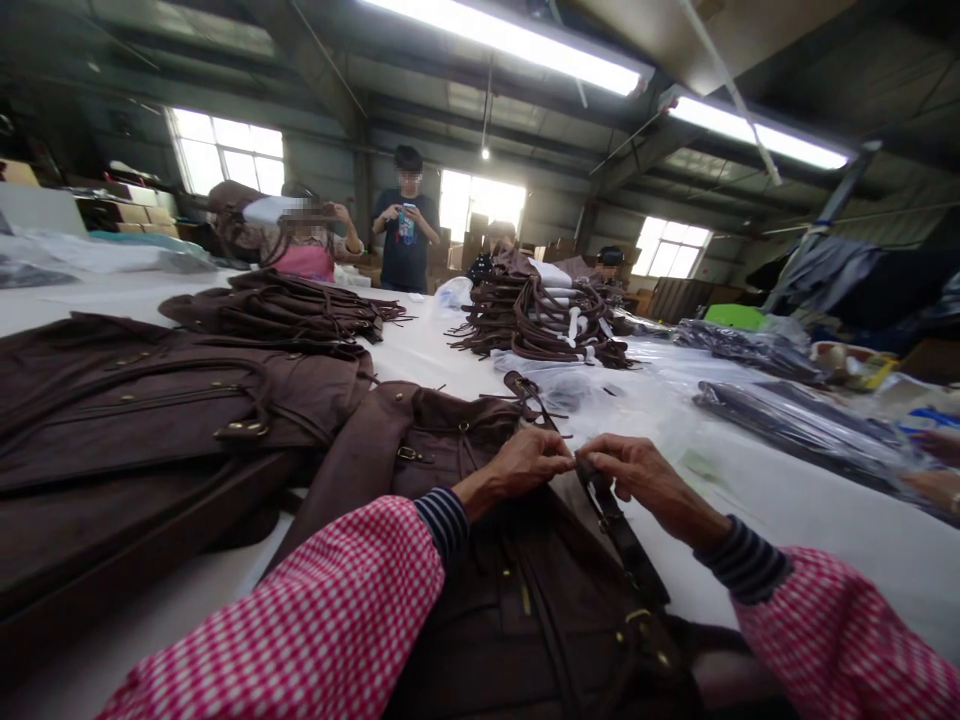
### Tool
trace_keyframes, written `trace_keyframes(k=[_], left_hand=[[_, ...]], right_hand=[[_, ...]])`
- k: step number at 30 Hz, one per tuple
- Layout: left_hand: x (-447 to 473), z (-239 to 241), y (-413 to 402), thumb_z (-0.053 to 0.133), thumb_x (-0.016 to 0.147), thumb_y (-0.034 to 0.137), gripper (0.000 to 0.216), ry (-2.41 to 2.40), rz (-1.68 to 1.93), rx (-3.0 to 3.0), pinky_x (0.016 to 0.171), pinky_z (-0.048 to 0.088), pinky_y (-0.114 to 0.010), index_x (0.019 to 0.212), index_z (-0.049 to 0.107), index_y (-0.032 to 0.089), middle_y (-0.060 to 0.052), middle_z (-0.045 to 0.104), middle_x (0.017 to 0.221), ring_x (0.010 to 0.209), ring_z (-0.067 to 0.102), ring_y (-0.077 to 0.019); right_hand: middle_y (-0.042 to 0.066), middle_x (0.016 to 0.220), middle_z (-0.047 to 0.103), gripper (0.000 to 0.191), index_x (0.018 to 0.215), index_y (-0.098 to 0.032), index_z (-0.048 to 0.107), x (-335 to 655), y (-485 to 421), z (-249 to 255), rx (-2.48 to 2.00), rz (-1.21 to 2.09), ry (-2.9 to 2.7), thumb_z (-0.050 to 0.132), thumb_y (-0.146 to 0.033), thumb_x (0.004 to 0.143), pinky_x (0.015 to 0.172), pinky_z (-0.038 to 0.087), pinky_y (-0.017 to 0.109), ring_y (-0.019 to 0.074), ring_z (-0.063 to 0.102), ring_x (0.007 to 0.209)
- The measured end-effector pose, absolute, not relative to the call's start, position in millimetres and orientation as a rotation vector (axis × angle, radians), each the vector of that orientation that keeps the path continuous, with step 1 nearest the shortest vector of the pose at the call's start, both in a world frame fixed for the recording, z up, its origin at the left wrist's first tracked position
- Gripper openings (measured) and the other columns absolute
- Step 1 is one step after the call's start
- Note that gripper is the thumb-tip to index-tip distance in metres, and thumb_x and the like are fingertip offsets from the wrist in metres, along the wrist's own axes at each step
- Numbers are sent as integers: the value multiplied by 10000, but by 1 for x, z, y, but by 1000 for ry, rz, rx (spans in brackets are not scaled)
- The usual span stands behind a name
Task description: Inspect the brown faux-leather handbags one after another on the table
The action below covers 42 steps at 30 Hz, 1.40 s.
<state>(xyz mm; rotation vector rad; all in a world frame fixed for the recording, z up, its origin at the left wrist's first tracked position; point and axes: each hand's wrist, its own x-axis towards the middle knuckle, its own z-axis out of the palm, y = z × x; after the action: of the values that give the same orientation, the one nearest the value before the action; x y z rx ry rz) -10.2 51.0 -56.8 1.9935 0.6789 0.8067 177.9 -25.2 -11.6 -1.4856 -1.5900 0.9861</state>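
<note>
A dark brown leather bag point(480, 590) lies on the white table in front of me, with small brass-coloured buckles, zips and thin ties. Along its right side runs a dark strap point(616, 530). My left hand point(525, 462) reaches over the bag, thumb and fingers pinched at the strap's upper part. Close beside it, almost touching, my right hand point(637, 475) bends its fingers around the same strap. What exactly lies between the fingertips is partly hidden. Another brown bag point(150, 400) with a rolled handle spreads out on the left.
Stacked brown bags point(536, 310) stand across the white table point(420, 350), and more brown pieces point(277, 305) lie at the left. Plastic-wrapped dark items point(795, 430) are at the right. One person point(407, 225) stands behind the table; another person's hand point(934, 490) shows at the right edge.
</note>
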Motion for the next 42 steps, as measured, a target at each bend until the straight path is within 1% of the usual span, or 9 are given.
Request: trace_keyframes(k=[3,8,12,15,19,23,32,38,42], left_hand=[[-10,-57,51,656,806,372,264,694,809,1981,555,346,-221,796,708,114,-4,605,669,613,513,-113],[-9,-59,52,652,803,363,261,708,800,1972,543,350,-220,799,712,109,-4,606,651,596,520,-113],[-9,-60,52,651,807,360,258,729,781,1991,542,353,-218,798,725,113,-6,622,658,598,521,-113],[-9,-60,52,672,801,365,254,774,773,2020,551,354,-219,785,736,120,-14,645,677,630,546,-126],[-8,-60,50,717,771,336,196,836,762,2075,596,373,-224,785,763,146,-11,678,704,691,578,-146],[-7,-59,49,717,758,269,140,874,744,2113,653,407,-231,830,787,171,0,705,732,733,608,-158],[-9,-54,47,713,788,285,145,887,695,2198,680,423,-230,870,796,199,-7,741,825,810,647,-171],[-8,-51,43,682,814,285,155,964,673,2257,706,400,-254,905,789,218,-12,743,849,831,649,-188],[-8,-48,41,669,831,285,151,955,636,2297,688,383,-244,917,777,223,1,721,825,812,635,-176]], right_hand=[[-18,656,583,292,887,-165,725,175,-26,-17,-1471,918,-1629,655,-412,749,453,308,235,95,411,504],[11,703,658,256,877,-172,760,174,-25,-21,-1417,813,-1636,671,-364,735,482,374,249,126,492,560],[23,762,705,236,916,-182,776,175,-23,-23,-1372,756,-1714,681,-347,776,530,410,262,156,565,634],[25,836,734,224,959,-194,781,177,-23,-25,-1348,699,-1817,689,-342,818,585,434,273,170,601,701],[27,835,735,191,905,-186,770,179,-20,-27,-1347,713,-1860,705,-351,832,648,457,285,178,621,742],[12,745,700,181,845,-171,740,174,-16,-30,-1322,794,-1772,719,-347,806,610,439,274,154,593,666],[13,647,672,296,799,-155,709,178,-13,-31,-1332,945,-1427,831,-378,648,510,373,245,127,536,567],[10,656,673,308,813,-153,715,178,-14,-32,-1274,1019,-1392,845,-377,646,507,383,237,122,540,569],[7,633,658,308,799,-156,709,174,-14,-31,-1294,949,-1419,834,-397,654,483,385,236,122,531,545]])
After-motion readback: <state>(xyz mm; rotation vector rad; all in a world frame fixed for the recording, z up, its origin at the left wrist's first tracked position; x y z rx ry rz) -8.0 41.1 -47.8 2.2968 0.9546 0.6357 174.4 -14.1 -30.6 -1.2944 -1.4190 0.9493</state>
